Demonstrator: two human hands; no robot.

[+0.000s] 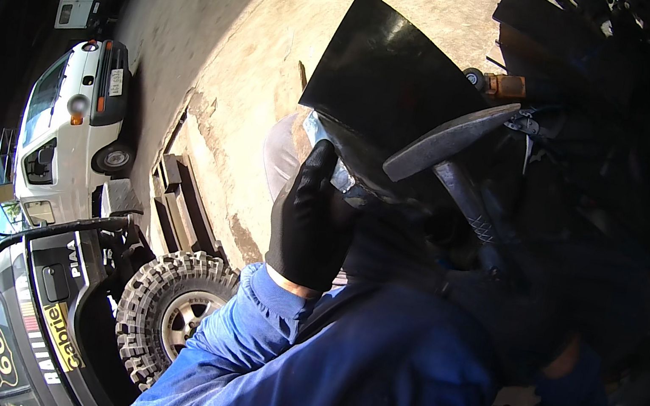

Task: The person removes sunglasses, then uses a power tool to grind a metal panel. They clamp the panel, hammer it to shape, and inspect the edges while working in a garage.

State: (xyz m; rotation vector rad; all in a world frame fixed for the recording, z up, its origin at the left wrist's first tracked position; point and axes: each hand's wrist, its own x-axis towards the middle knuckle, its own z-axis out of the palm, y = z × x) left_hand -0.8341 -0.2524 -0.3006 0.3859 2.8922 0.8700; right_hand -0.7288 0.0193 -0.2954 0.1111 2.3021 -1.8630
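Note:
My left hand [308, 230], in a black glove, grips the lower left edge of a curved black sheet-metal panel [395, 64]. Its thumb points up along the edge, beside a silvery-blue patch [340, 173]; the other fingers are mostly hidden. A hammer [449, 142] with a long, worn metal head lies across the picture over the panel's lower right part. Its handle slants down into deep shadow, where my gloved right hand [520, 279] closes around it, only faintly visible. Whether the hammer head touches the panel, I cannot tell.
An orange-and-black tool [504, 85] and metal pliers [525, 123] lie beyond the hammer. Metal channel pieces [183, 201] rest on the concrete floor [232, 93]. To the left stand a dark vehicle with a knobby tire [173, 315] and a white van [67, 125].

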